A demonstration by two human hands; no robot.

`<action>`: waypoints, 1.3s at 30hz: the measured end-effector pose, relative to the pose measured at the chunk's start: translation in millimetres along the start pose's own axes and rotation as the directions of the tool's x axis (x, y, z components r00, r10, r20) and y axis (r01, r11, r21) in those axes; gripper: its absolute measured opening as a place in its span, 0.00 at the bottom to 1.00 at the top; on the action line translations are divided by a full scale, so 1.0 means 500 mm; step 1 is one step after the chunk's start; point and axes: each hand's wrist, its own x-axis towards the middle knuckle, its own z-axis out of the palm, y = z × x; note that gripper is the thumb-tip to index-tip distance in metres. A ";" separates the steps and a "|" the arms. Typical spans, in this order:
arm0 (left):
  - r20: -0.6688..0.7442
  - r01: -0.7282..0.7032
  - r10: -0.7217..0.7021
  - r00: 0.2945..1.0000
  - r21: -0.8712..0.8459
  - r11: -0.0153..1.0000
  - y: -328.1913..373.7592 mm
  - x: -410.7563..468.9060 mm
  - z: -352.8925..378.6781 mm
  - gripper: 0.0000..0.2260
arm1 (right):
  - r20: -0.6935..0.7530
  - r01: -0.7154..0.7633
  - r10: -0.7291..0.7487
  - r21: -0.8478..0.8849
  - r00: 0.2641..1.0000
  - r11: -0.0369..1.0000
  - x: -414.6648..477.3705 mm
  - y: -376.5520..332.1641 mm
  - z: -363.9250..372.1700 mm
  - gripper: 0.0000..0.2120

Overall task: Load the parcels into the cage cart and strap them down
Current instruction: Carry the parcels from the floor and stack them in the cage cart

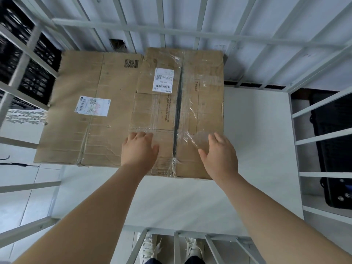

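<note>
Both hands (179,151) flat on parcel (179,111), seam running away.

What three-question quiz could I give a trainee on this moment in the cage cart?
1. True or false: the left hand and right hand rest open on the taped box.
2. How many boxes are in the cart?
3. The other box lies: A) left of the taped one, B) right of it, C) outside.

Key: 1 true; 2 two; 3 A.

taped parcel (190,115) right, overlapping flat parcel (85,111) left | both in cage cart (266,140)
</note>
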 end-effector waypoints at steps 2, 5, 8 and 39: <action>-0.032 -0.052 0.051 0.998 -0.019 0.998 0.037 -0.019 -0.074 0.16 | -0.039 0.031 -0.031 -0.001 0.999 1.000 -0.003 -0.018 -0.081 0.13; -0.089 -0.159 0.155 0.984 -0.037 0.987 0.096 -0.057 -0.196 0.15 | -0.091 0.035 -0.033 0.019 0.995 0.999 -0.023 -0.035 -0.218 0.11; -0.135 -0.246 0.240 0.961 -0.027 0.969 0.150 -0.108 -0.325 0.15 | -0.158 0.045 -0.037 0.049 0.987 0.998 -0.069 -0.048 -0.353 0.12; 0.236 -0.982 0.954 -0.183 -0.004 -0.187 0.362 -1.092 -0.505 0.20 | -0.366 -0.814 0.912 0.463 0.184 0.350 -1.329 -0.220 -0.568 0.21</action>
